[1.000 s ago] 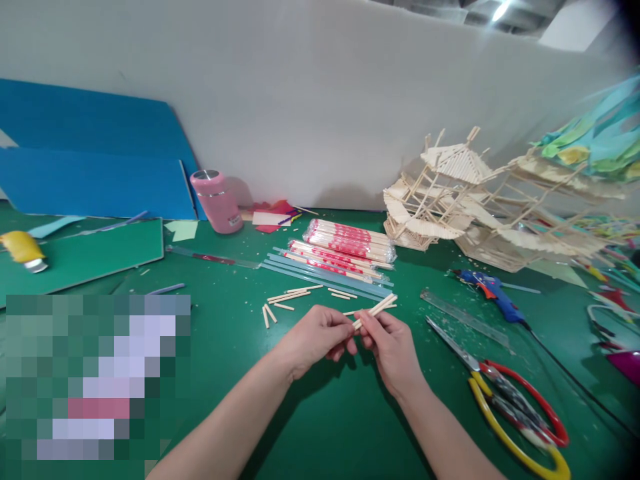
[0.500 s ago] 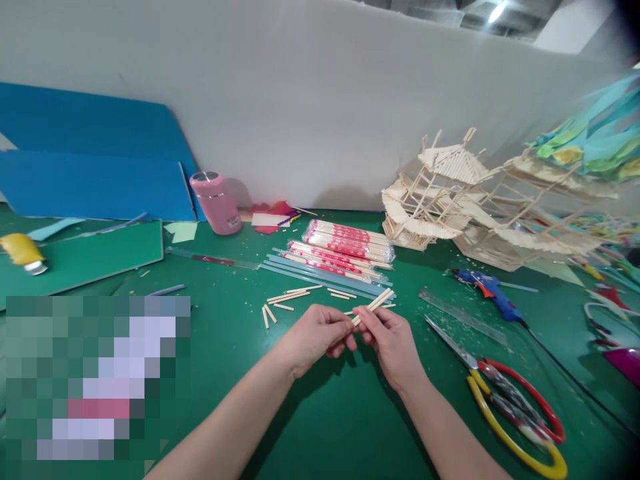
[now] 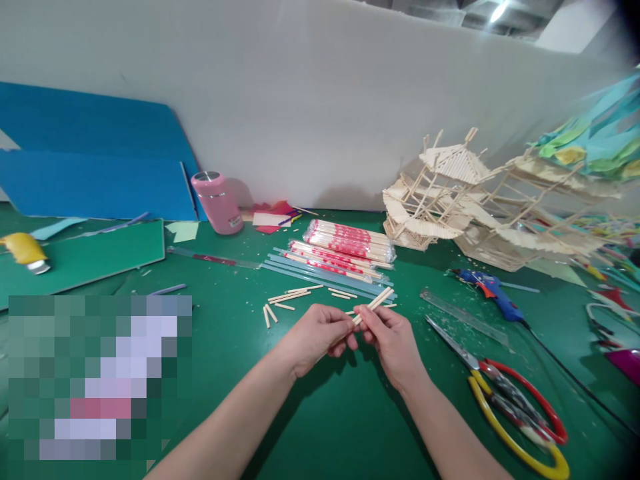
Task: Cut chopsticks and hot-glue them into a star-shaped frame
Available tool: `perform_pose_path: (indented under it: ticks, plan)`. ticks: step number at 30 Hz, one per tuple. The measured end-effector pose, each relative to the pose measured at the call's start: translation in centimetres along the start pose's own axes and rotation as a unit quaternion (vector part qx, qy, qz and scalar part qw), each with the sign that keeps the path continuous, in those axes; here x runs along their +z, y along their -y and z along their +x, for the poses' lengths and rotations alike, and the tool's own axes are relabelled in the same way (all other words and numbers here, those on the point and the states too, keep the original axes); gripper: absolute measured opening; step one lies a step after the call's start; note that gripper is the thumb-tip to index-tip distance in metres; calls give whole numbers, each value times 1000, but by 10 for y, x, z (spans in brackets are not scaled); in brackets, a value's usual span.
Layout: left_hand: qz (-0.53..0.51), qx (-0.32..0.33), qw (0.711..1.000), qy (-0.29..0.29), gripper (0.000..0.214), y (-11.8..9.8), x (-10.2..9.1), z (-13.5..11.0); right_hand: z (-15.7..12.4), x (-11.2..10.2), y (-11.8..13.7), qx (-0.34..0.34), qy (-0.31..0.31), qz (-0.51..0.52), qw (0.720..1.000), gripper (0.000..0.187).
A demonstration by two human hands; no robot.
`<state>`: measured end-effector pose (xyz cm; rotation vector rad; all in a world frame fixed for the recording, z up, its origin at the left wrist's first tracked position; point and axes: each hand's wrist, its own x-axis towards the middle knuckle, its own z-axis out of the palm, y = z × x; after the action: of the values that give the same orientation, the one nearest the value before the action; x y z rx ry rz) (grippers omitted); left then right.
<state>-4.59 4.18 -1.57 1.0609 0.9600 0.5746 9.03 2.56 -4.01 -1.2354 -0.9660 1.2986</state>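
Both of my hands meet over the green table (image 3: 320, 427) and pinch a small bundle of short wooden sticks (image 3: 376, 303). My left hand (image 3: 317, 339) closes its fingertips on the near end of the bundle. My right hand (image 3: 393, 343) grips the same sticks from the right, and their far ends poke up and away. Loose cut sticks (image 3: 287, 298) lie on the table just beyond my left hand. Wrapped packs of chopsticks (image 3: 350, 243) lie further back.
Scissors with red and yellow handles (image 3: 515, 407) and a clear ruler (image 3: 463, 315) lie to the right. A blue glue gun (image 3: 493, 290) sits behind them. A stick-built model (image 3: 450, 193) stands at back right. A pink tumbler (image 3: 217, 201) and blue boards (image 3: 95, 167) stand at back left.
My hands have barely shifted; the stick bundle stays pinched between them, tilted slightly more upright than a second ago.
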Motion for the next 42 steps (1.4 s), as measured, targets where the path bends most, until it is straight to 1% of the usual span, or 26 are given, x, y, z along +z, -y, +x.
perform_pose_path:
  ticks: [11, 23, 29, 34, 42]
  plan:
    - [-9, -1, 1000, -1, 25, 1, 0, 0, -2, -1, -1, 3, 4, 7, 1000, 28]
    - [-16, -6, 1000, -6, 24, -1, 2, 0, -1, -3, -2, 3, 15, -3, 1000, 22]
    - [-11, -7, 1000, -12, 24, 0, 2, 0, 0, -3, 0, 6, 22, -16, 1000, 24]
    - [-3, -8, 1000, -14, 25, 0, 3, 0, 1, -5, 2, 17, 29, -26, 999, 27]
    - [3, -21, 1000, -8, 28, 1, 3, 0, 4, -9, 7, 55, 57, -20, 997, 25]
